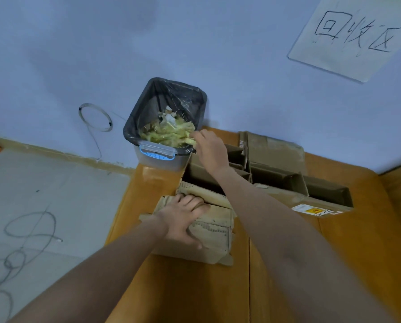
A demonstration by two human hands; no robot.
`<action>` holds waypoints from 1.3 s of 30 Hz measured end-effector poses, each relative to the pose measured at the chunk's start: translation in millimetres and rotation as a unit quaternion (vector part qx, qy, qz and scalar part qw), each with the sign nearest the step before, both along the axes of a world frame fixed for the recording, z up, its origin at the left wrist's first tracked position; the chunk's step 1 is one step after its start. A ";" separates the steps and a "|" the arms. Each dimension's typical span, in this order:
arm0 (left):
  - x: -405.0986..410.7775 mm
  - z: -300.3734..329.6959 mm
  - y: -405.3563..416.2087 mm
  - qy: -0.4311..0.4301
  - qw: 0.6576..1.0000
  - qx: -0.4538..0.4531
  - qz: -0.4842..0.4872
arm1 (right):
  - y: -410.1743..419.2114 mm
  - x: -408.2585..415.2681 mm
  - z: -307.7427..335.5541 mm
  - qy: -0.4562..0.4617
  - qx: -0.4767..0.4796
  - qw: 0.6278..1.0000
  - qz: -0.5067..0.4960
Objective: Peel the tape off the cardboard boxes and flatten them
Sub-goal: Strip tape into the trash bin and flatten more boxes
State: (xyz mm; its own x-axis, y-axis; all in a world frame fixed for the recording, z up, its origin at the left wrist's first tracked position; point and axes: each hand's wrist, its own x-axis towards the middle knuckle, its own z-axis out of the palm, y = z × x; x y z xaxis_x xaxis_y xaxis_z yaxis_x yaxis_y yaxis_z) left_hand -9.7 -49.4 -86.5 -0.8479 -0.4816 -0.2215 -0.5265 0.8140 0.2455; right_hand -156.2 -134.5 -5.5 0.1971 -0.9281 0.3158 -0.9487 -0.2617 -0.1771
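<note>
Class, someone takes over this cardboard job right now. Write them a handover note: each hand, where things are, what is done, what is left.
Left hand: pressing on the near cardboard box, fingers at its flap edge.
Right hand: over the bin, at the heap of crumpled tape; whether it holds a strip is unclear.
Bin stands at the table's far corner.
Done: much tape already binned.
Left: near box not flat; more open boxes behind it stand unflattened.

Wooden table [276, 287] is set against the wall. On it are seen opened cardboard boxes [278, 173], a torn box [209, 231] and a lined bin [164, 127].
</note>
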 end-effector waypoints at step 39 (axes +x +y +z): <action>1.4 11.2 27.0 -0.032 0.999 0.019 0.029 | 15.2 -13.9 24.0 -0.027 0.229 0.973 -0.024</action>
State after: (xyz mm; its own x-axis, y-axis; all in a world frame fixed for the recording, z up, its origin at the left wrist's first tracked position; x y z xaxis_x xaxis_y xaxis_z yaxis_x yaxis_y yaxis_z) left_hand -8.3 -22.5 -75.3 -0.8023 -0.5202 -0.2928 -0.5882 0.7724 0.2394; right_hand -170.0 -119.2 18.5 0.1443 -0.9816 -0.1252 -0.9439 -0.0986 -0.3151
